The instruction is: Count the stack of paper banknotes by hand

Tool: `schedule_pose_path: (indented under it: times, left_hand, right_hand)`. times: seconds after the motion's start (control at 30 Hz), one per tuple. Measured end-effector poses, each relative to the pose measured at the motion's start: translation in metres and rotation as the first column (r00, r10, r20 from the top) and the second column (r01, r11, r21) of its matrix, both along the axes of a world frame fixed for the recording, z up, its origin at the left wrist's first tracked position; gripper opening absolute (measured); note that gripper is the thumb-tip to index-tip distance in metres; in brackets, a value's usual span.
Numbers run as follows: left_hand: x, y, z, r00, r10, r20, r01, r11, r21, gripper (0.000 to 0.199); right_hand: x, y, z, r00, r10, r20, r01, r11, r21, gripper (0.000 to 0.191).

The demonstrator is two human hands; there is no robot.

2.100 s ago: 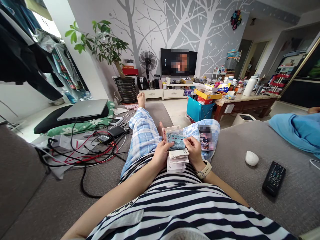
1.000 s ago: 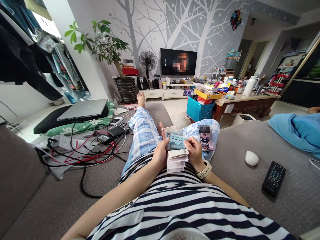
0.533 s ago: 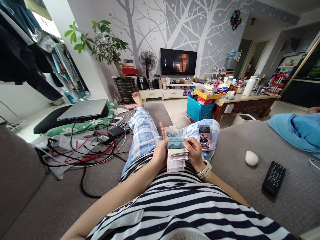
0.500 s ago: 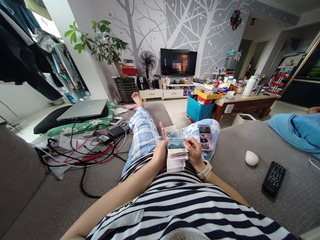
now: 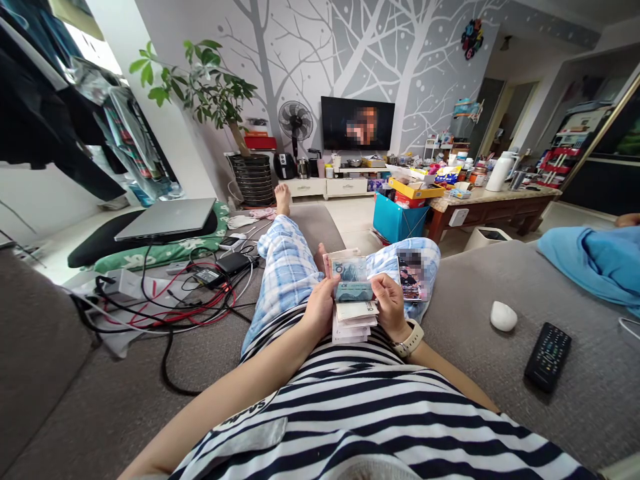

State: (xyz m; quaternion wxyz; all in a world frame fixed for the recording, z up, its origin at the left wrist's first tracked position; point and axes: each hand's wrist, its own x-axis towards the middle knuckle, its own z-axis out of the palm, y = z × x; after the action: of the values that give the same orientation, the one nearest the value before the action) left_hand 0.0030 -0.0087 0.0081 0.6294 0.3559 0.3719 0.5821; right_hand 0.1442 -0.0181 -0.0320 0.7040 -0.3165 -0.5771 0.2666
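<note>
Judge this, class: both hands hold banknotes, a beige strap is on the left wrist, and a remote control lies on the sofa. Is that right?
Not quite: the beige strap is on the right wrist, not the left, as the head view shows. The left hand and right hand do hold banknotes, and the remote control lies on the sofa.

The person has one left hand (image 5: 321, 307), one right hand (image 5: 391, 305), two bare feet (image 5: 283, 198) and one watch (image 5: 411, 340). Two blue-green banknotes (image 5: 353, 292) show; the pale banknotes (image 5: 354, 313) overlap too closely to count. There are one lit phone (image 5: 411, 280), one remote (image 5: 547, 358), one white mouse (image 5: 503, 317), one laptop (image 5: 167, 219), one fan (image 5: 295, 121), one television (image 5: 357, 125), one potted plant (image 5: 227, 100), two white drawers (image 5: 345, 187) and one white jug (image 5: 500, 173). The jars (image 5: 479, 177) are too crowded to count.
</note>
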Motion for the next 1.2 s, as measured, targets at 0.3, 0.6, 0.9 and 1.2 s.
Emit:
schedule_pose_path:
  times: [0.3, 0.6, 0.9, 1.2]
  left_hand:
    - [0.002, 0.005, -0.009, 0.99, -0.093, 0.101, 0.091, 0.995, 0.026, 0.029]
    - [0.0, 0.005, -0.012, 0.988, -0.134, 0.071, 0.131, 0.991, 0.039, 0.037]
    - [0.002, 0.004, -0.017, 0.981, -0.193, 0.035, 0.19, 0.979, 0.079, 0.033]
    - [0.003, 0.006, -0.018, 0.993, -0.099, 0.059, 0.095, 0.993, 0.069, 0.035]
  right_hand:
    - [-0.002, 0.001, 0.002, 0.999, -0.02, -0.031, 0.019, 1.0, -0.021, 0.027]
    - [-0.001, 0.009, -0.002, 0.996, -0.08, -0.048, 0.074, 0.99, -0.122, 0.03]
    - [-0.001, 0.006, 0.001, 0.997, -0.08, -0.009, 0.078, 0.987, -0.138, 0.031]
    - [-0.001, 0.004, 0.0, 0.995, -0.096, -0.018, 0.094, 0.989, -0.112, 0.032]
